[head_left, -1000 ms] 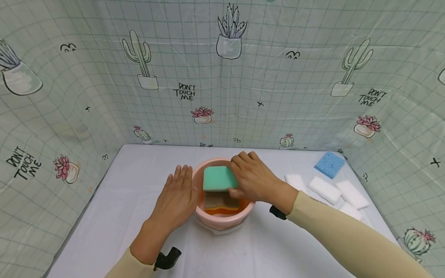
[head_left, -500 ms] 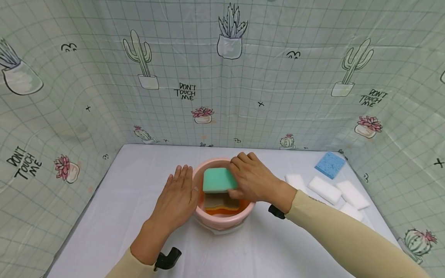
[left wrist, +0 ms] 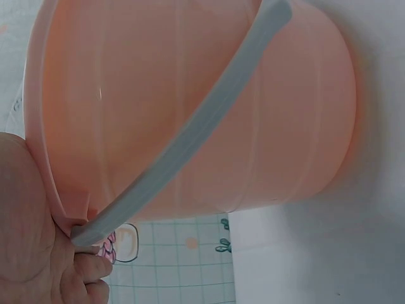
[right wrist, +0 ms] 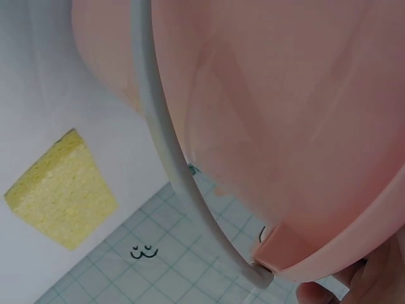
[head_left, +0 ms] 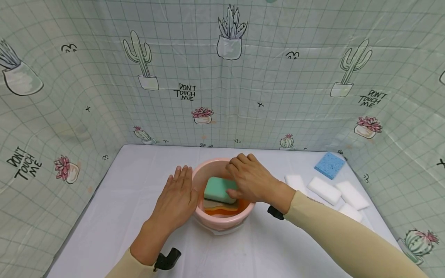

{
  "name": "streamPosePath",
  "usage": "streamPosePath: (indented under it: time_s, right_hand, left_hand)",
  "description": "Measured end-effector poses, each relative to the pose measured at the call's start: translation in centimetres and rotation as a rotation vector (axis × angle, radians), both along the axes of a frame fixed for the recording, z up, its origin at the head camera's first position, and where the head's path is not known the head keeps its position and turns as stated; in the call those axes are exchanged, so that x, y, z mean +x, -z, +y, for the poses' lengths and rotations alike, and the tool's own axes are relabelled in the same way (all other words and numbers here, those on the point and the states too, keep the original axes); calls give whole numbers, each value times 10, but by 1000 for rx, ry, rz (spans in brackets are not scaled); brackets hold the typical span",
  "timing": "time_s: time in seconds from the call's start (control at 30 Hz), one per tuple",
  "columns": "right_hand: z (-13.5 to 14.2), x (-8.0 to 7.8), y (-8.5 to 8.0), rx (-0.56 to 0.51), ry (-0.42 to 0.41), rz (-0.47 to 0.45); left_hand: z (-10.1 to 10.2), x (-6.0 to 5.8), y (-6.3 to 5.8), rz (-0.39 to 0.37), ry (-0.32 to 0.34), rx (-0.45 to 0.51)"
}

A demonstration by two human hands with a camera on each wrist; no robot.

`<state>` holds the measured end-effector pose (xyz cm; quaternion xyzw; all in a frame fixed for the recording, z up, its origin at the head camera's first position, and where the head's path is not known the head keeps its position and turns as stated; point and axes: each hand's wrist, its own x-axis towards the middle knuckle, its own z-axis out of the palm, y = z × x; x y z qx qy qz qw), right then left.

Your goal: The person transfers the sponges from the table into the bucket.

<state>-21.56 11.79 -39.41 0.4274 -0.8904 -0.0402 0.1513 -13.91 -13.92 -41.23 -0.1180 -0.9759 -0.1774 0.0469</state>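
Note:
A pink bucket [head_left: 222,221] with a grey handle [left wrist: 183,142] stands on the white tabletop. Inside it, a green sponge [head_left: 215,188] lies tilted over brown and orange-yellow sponge-like pieces [head_left: 217,208]. My right hand [head_left: 252,177] reaches over the bucket's right rim, its thumb across the sponge's right end; the sponge sits lower than the fingers, which appear to have let go. Fingertips behind the knuckles are hidden. My left hand [head_left: 177,199] rests with straight fingers along the bucket's left rim. In the left wrist view, its fingers [left wrist: 88,269] are beside the handle joint.
Several white sponge blocks [head_left: 325,190] lie on the right of the table, with a blue sponge [head_left: 329,165] behind them. The right wrist view shows a yellow sponge [right wrist: 66,193] beyond the bucket. A patterned curtain [head_left: 222,96] hangs around the table's back and sides.
The green sponge has dropped lower in the bucket and turned to a tilt, slipping below my right thumb. My right hand has barely shifted left. The left hand keeps its place.

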Motion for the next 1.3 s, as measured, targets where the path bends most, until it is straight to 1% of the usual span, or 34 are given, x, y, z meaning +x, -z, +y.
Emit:
streamPosePath:
  time_s: [0.17, 0.37, 0.43, 0.57, 0.77, 0.87, 1.0, 1.1, 1.3]
  right_hand:
    - [3, 3, 2, -28, 8, 58]
    - [14, 7, 4, -142, 4, 153]
    - [21, 8, 3, -159, 5, 179]
    - [42, 6, -1, -167, 36, 213]
    - [90, -2, -4, -164, 110, 277]
    - [116, -6, -1, -128, 137, 306]
    - [147, -8, 4, 13, 170, 307]
    - [168, -10, 9, 109, 172, 291]
    - [205, -15, 19, 170, 158, 286]
  left_hand:
    - [0, 1, 0, 14, 2, 5]
    - [0, 1, 0, 16, 3, 12]
    - [0, 1, 1, 12, 3, 12]
    - [0, 1, 1, 13, 3, 17]
    - [0, 0, 2, 15, 8, 14]
    - [0, -1, 3, 12, 8, 13]
    - [-1, -1, 4, 9, 11, 15]
    - [-2, 0, 3, 12, 13, 20]
    - [-2, -1, 4, 6, 14, 30]
